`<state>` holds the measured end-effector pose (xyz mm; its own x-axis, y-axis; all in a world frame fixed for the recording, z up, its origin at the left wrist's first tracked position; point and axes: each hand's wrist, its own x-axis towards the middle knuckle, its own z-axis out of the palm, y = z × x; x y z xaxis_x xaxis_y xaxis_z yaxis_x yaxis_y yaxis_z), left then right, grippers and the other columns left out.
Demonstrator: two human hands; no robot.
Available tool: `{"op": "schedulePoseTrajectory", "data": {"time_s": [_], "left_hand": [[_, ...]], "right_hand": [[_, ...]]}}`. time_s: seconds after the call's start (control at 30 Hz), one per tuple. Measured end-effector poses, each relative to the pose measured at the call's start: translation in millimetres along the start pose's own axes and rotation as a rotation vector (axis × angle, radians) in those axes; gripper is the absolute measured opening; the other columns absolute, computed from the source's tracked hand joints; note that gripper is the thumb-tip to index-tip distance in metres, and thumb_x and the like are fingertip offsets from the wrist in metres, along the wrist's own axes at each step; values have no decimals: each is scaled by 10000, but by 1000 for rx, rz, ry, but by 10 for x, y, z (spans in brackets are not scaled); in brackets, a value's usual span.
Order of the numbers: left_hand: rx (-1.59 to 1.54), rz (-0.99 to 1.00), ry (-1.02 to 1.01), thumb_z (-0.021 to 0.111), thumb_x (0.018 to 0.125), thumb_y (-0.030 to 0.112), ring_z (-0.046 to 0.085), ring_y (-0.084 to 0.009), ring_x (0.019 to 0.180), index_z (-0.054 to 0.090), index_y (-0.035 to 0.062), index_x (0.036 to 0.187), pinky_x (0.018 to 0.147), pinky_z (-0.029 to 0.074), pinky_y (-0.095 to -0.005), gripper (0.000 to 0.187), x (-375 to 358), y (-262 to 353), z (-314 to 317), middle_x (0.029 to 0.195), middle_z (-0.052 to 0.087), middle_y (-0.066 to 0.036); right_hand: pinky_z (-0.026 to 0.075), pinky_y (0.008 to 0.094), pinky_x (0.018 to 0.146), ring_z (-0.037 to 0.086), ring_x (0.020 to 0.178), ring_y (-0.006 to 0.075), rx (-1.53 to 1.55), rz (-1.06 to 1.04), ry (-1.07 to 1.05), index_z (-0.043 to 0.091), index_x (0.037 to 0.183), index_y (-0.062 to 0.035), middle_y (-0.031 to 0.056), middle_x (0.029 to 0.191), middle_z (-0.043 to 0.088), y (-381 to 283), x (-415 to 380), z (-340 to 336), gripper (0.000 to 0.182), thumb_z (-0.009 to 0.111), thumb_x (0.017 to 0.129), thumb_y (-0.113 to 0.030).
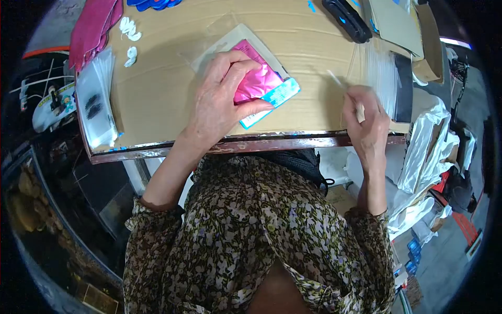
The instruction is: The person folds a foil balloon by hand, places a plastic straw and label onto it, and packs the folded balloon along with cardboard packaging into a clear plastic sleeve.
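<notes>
My left hand (217, 97) curves over a shiny pink packet (264, 79), its thumb lying across a light-blue and white printed strip (281, 94) along the packet's lower edge. Beneath these lies a flat, pale grey-beige card (244, 32), partly covered by my hand and the packet. Over to the right, my right hand (366, 112) is curled above the cardboard surface, its fingertips blurred and drawn together. A thin whitish streak shows just beyond those fingertips; what it is cannot be made out. Close by that hand is a stack of clear plastic sleeves (384, 78).
Cardboard (172, 104) covers the table. Clear bags (97, 99) and magenta pieces (94, 31) lie at left, near small white twisted bits (130, 55). A black elongated object (348, 21) lies at the back right, beside a cardboard box (429, 44).
</notes>
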<state>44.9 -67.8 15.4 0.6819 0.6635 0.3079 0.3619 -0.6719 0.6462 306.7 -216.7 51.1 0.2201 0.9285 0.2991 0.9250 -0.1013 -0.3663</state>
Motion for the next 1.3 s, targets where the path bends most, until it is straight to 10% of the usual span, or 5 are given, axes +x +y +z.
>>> {"op": "schedulePoseTrajectory", "data": {"time_s": [0.13, 0.4, 1.3], "left_hand": [[-9, -19, 0, 941, 642, 334, 626, -304, 1126, 686, 80, 1209, 945, 530, -419, 672, -23, 50, -39, 1213, 626, -100], [-18, -51, -42, 938, 641, 301, 611, -301, 1150, 694, 90, 1209, 963, 518, -415, 653, -42, 74, -96, 1231, 624, -86], [100, 27, -69, 871, 639, 354, 605, -216, 968, 789, 228, 1212, 827, 543, -348, 592, -144, 176, -118, 1323, 648, 7]], "right_hand": [[551, 348, 610, 674, 763, 258, 325, 84, -161, 701, 1017, -41, 88, 879, 689, -120, 96, 43, 213, 758, 816, 1], [531, 380, 724, 639, 831, 234, 118, -340, -180, 756, 964, -55, 63, 890, 682, -78, 468, 121, 169, 811, 809, -92], [430, 398, 804, 586, 883, 259, 371, -408, -441, 769, 986, -62, 56, 905, 656, 71, 766, 225, 164, 777, 854, -159]]}}
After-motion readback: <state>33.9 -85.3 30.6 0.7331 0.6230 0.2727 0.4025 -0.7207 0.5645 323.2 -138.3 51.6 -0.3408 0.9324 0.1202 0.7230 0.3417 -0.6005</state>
